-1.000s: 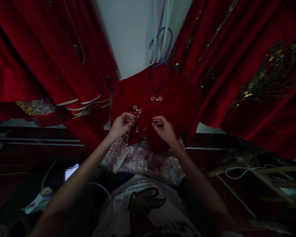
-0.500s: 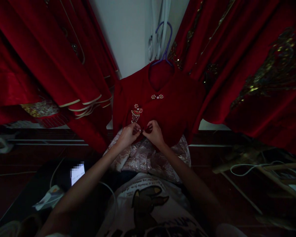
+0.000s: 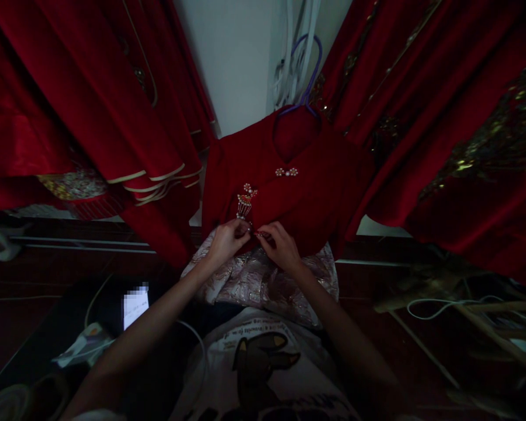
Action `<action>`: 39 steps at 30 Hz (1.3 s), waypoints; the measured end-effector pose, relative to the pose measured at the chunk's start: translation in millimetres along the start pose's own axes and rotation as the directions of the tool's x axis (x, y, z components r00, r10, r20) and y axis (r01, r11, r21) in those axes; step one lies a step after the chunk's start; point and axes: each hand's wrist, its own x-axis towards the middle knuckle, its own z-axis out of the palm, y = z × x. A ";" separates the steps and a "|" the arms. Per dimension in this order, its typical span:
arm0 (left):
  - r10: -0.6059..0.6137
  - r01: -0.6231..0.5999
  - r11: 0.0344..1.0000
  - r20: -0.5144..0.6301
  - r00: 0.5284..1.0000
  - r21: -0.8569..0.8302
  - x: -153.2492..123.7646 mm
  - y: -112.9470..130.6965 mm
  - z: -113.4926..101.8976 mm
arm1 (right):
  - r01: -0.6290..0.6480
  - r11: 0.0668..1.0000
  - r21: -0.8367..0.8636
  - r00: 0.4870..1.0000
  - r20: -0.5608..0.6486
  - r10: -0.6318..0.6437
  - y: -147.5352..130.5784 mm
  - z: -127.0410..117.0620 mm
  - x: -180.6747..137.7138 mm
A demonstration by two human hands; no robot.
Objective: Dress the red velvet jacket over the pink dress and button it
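Left grip (image 3: pixel 228 240) and right grip (image 3: pixel 279 247) are pinching closed on the red jacket (image 3: pixel 319 193) just under its tassel clasp (image 3: pixel 244 204). Red robes (image 3: pixel 105 105) are crowding both sides.

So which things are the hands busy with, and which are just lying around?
Busy with: left hand, right hand, both pinching the red jacket below its tassel clasp; purple hanger holding it.
Lying around: lit phone, white cable, other red robes hanging beside.
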 end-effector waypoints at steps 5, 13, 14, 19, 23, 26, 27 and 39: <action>-0.048 0.047 0.998 -0.036 0.998 -0.032 0.4 -1.3 -2.6 | 0.012 1.000 -0.010 0.999 0.037 -0.011 1.7 0.2 -0.1; -0.103 0.104 0.931 0.024 0.994 -0.349 2.3 -8.2 9.9 | -0.185 0.949 0.256 0.972 -0.097 0.215 12.0 12.3 0.7; -0.122 0.129 0.909 0.044 0.992 -0.397 3.2 -10.1 11.1 | -0.198 0.940 0.278 0.969 -0.088 0.230 11.8 13.6 1.8; -0.268 0.295 0.719 0.140 0.953 -0.629 7.4 -17.6 12.0 | -0.222 0.929 0.297 0.953 -0.138 0.271 11.1 23.9 12.7; -0.327 0.343 0.642 0.160 0.931 -0.686 7.9 -18.4 11.2 | -0.224 0.928 0.298 0.948 -0.154 0.279 14.0 29.9 19.3; -0.356 0.380 0.570 0.198 0.913 -0.728 7.5 -17.2 10.7 | -0.224 0.930 0.293 0.955 -0.125 0.269 15.8 24.9 17.6; -0.365 0.394 0.550 0.211 0.907 -0.736 7.6 -16.6 10.5 | -0.222 0.929 0.295 0.958 -0.113 0.264 15.9 21.3 16.0; -0.354 0.429 0.590 0.259 0.899 -0.684 6.9 -12.2 7.2 | -0.251 0.884 0.394 0.966 0.037 0.258 6.2 -2.8 11.8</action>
